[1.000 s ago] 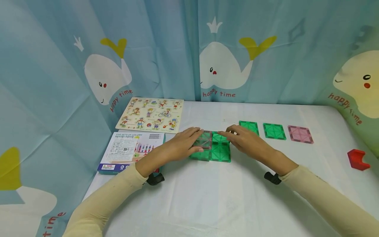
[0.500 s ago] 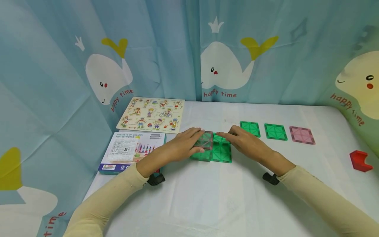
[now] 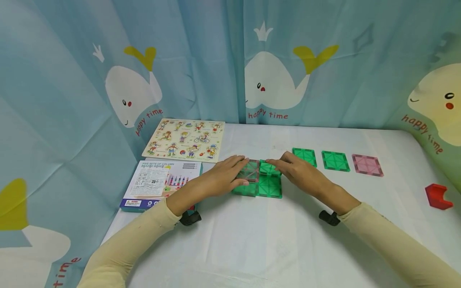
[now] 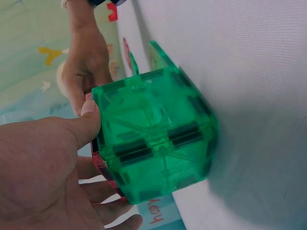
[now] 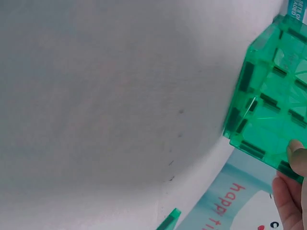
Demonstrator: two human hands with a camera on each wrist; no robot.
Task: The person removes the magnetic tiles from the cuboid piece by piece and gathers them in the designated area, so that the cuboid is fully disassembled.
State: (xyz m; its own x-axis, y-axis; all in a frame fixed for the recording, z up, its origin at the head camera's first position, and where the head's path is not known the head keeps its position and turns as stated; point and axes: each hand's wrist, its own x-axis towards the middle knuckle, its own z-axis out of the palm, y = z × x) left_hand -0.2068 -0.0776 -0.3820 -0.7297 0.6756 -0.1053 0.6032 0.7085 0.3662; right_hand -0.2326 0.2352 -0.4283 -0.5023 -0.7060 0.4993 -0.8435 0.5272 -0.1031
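My left hand [image 3: 227,176] holds a small box built of clear magnetic tiles [image 4: 158,139], its thumb at the top edge and its fingers spread along the far side. Green tiles form the box's near faces, while a pink magnetic tile [image 3: 251,171] lies on top beside the left fingertips. At the box's right end, my right hand [image 3: 300,173] pinches the edge of a green magnetic tile [image 3: 268,169] between thumb and fingers. In the right wrist view that tile [image 5: 266,127] meets the other green tiles along its edge. Part of the box is hidden under my left hand.
Two loose green tiles [image 3: 335,160] and a pink tile [image 3: 367,165] lie in a row at the back right. A red block [image 3: 437,196] sits at the far right. A boxed bead set [image 3: 151,182] and a picture puzzle board [image 3: 183,138] lie at the left.
My right hand has shifted slightly at the green tile's far edge. My left hand stays on the box, and the loose tiles lie as before.
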